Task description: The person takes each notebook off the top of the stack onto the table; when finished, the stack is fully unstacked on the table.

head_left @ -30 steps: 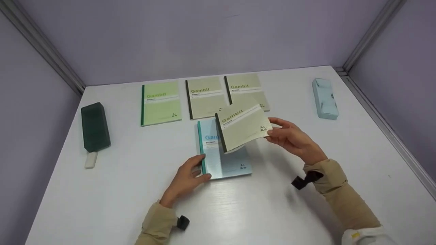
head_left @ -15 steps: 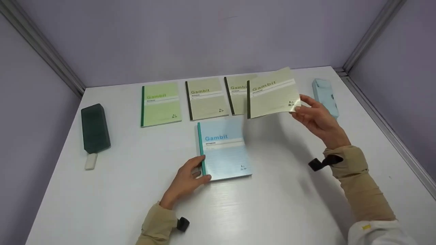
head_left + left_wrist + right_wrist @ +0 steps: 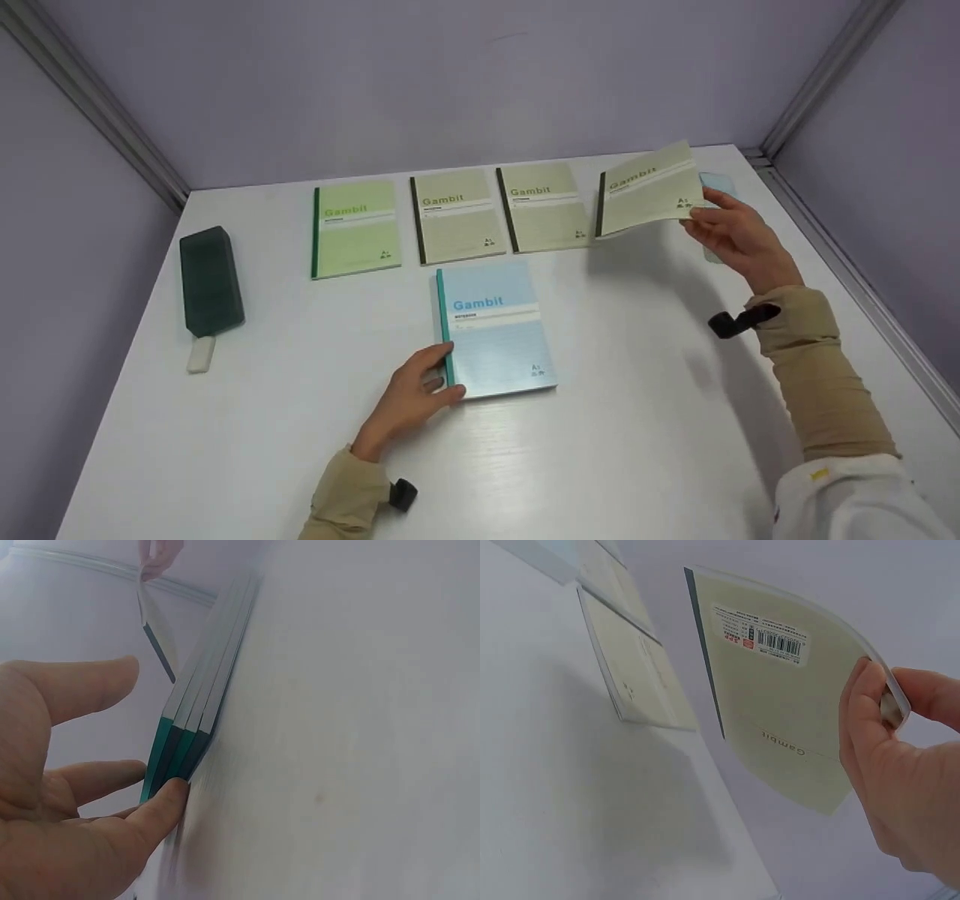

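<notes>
A beige notebook [image 3: 649, 191] with a dark spine is held up at the back right by my right hand [image 3: 739, 229], which pinches its right edge between thumb and fingers. The right wrist view shows its back cover [image 3: 780, 697] with a barcode label, bent near the grip. Mid-table lies a light blue notebook [image 3: 495, 330] with a teal spine. In the left wrist view it tops a stack of several notebooks [image 3: 206, 660]. My left hand [image 3: 409, 394] touches the stack's spine side with extended fingertips, its thumb near the front left corner.
Along the back lie a green notebook [image 3: 356, 229] and two beige notebooks, one [image 3: 457, 217] beside the other [image 3: 544, 208]. A dark green box [image 3: 211, 281] stands at the left with a white eraser [image 3: 200, 355] before it. A pale blue box [image 3: 718, 182] is partly hidden behind my right hand.
My right hand has carried the beige notebook from over the blue notebook rightward and back, past the right end of the back row. The left hand has stayed at the stack.
</notes>
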